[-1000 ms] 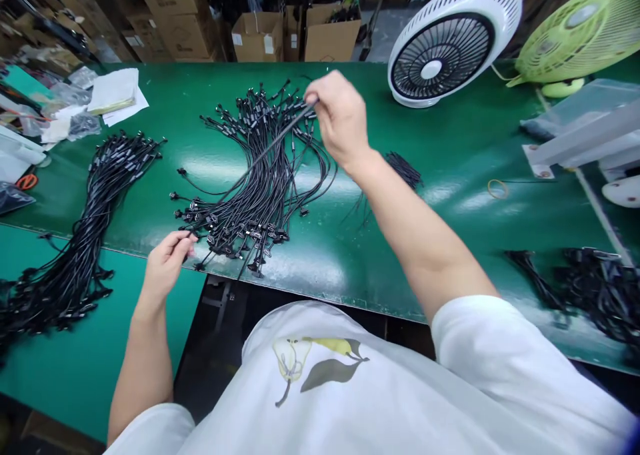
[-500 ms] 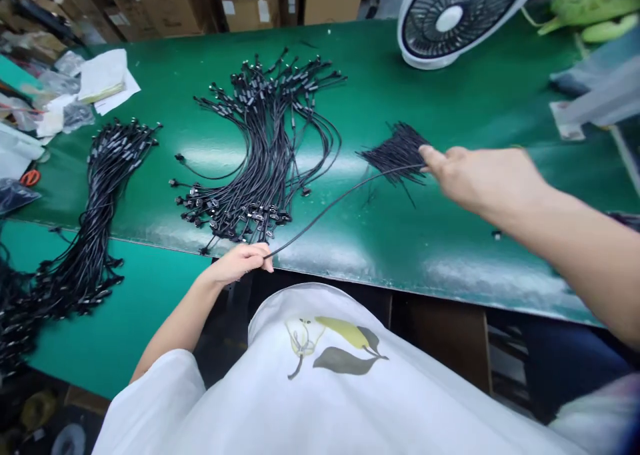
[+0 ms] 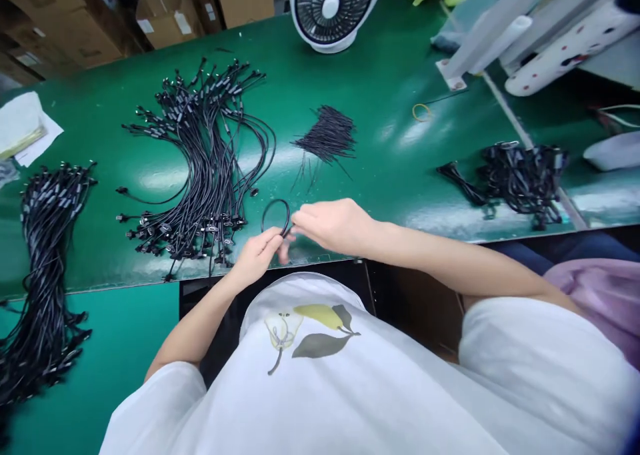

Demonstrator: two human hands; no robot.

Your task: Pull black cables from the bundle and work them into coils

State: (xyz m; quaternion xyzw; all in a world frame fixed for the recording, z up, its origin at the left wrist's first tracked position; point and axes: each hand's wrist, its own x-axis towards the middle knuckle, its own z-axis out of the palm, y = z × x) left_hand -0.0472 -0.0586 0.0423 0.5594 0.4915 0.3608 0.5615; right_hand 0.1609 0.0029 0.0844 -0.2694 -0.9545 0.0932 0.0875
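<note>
A black cable [image 3: 275, 202] is bent into a small loop close to the bench's front edge. My left hand [image 3: 259, 254] is closed on it at the bottom of the loop. Right beside it, my right hand [image 3: 334, 226] has its fingers pinched at the loop's right side, touching the cable; what exactly sits between those fingertips is hidden. Behind my hands lies a pile of thin black ties [image 3: 329, 134]. To the left is a large spread bundle of black cables [image 3: 203, 155] with connectors at both ends.
Another long cable bundle [image 3: 53, 242] hangs over the bench's front edge at far left. A white fan [image 3: 331, 5] stands at the back. Coiled black cables [image 3: 520, 175] lie at right, near a grey metal post [image 3: 493, 32]. A person in pink [image 3: 600, 288] sits at far right.
My right hand has come from the tie pile down to my left hand. The cable, stretched between them before, is now a small loop. The view has swung right.
</note>
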